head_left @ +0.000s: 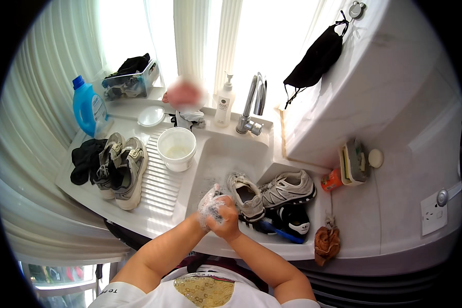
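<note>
My left hand (207, 204), covered in white suds, is closed over the sink (230, 149). Pressed against it is my right hand (228, 217), its fingers also closed. A small dark foamy bit shows between them, too hidden to name. Just right of my hands a beige lace-up sneaker (245, 197) leans in the sink. Beyond it rests a grey sneaker (289, 187), with a black sneaker with white stripes (295, 215) below. A blue item (278, 231), partly covered, lies beside the black shoe. Soapy water shows along the basin's left side.
On the ribbed drainboard (161, 191) stand a white bucket (176, 149) and a pair of grey sneakers (128, 174). A blue detergent bottle (89, 109), a pump bottle (224, 105) and a clear bin (131, 82) stand behind. The faucet (250, 110) rises at the sink's back. A brown cloth (327, 243) hangs at right.
</note>
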{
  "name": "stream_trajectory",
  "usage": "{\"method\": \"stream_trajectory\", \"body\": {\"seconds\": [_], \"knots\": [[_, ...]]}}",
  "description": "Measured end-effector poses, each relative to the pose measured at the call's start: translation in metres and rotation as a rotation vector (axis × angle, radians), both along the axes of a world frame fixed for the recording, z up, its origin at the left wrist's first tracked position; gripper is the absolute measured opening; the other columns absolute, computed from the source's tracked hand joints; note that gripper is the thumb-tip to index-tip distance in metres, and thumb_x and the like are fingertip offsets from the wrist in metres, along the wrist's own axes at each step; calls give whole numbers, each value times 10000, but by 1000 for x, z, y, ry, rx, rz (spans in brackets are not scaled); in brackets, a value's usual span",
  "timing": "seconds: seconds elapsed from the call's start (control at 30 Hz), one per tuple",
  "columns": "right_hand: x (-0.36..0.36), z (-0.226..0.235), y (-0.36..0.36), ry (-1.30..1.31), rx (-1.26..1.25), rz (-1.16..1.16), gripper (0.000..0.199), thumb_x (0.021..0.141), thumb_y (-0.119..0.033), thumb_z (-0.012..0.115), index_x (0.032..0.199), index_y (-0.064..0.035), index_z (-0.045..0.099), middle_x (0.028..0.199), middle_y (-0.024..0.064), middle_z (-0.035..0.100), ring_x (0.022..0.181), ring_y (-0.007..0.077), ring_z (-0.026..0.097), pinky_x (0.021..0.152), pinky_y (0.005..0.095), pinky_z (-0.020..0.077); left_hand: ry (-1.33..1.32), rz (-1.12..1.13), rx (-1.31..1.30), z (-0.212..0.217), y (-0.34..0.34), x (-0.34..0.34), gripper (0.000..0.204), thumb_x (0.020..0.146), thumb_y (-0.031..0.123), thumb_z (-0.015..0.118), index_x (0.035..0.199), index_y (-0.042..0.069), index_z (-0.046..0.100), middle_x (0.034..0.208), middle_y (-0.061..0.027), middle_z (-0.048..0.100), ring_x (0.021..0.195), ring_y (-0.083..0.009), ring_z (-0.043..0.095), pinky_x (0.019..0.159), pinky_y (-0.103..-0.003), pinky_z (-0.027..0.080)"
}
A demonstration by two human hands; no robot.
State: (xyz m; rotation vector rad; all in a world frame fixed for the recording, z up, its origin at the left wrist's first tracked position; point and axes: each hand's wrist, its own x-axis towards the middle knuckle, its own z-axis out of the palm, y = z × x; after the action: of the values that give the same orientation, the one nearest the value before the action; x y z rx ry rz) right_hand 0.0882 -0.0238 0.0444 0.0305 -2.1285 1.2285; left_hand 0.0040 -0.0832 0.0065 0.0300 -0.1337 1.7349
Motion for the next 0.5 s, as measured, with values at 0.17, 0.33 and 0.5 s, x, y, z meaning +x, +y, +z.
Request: {"method": "stream_trajectory", "body": {"seconds": [0.17,0.33,0.5], "knots": [[-23,-15,22,-20,-301,-344,224,612,-153,662,715,10,547,932,175,561,926,346,530,876,386,402,452,89,-534,36,1,11,319,883,388,484,1020,103,530,1007,-57,521,944,-209,514,840,-358,437],[-12,-22,27,46,-70,-155,230,645,-147,655,762,35,577,1004,185,552,988,332,523,891,354,413,307,-92,-178,3,-3,-10,404,903,458,436,1038,94,549,954,-46,554,811,-189,527,666,-300,438],[-21,-23,22,-12,-524,-187,240,681,-127,632,852,41,614,1157,167,504,1068,295,498,945,330,375,228,141,-602,24,9,-2,361,923,434,421,963,107,568,851,-66,596,775,-210,580,665,-351,495]]}}
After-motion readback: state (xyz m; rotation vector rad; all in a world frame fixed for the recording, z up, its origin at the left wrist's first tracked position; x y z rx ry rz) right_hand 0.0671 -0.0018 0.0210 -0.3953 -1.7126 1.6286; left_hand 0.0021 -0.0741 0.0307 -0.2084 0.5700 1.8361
